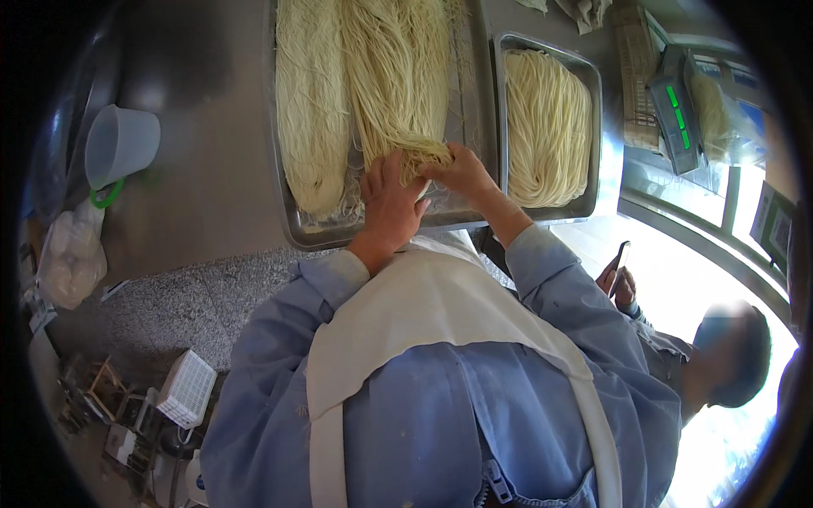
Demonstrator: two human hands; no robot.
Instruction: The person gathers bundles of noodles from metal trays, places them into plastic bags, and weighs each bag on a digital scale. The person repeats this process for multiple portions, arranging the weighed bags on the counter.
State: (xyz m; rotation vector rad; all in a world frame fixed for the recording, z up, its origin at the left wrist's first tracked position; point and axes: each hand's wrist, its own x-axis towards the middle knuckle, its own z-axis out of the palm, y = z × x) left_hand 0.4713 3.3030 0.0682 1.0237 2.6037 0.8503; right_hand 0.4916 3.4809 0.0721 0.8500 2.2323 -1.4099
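Long bundles of thin noodles point(312, 108) lie in a large metal tray point(298, 236) before me. My left hand point(390, 200) rests on the near end of the middle bundle point(394, 82), its fingers spread over the strands. Opposite it, my right hand point(462, 173) pinches the gathered end of the same bundle between thumb and fingers. The underside of the noodles is hidden by my hands. To the right, a smaller metal tray point(597, 127) holds thicker noodles point(547, 130) folded in a loop.
A white plastic container point(122, 146) stands at the left, above a plastic bag point(73, 254) of pale round items. A digital scale point(674, 124) with a green display and a bagged bundle of noodles point(714, 120) are at the right. Beyond my right arm, a person point(730, 355) holds a phone point(619, 267).
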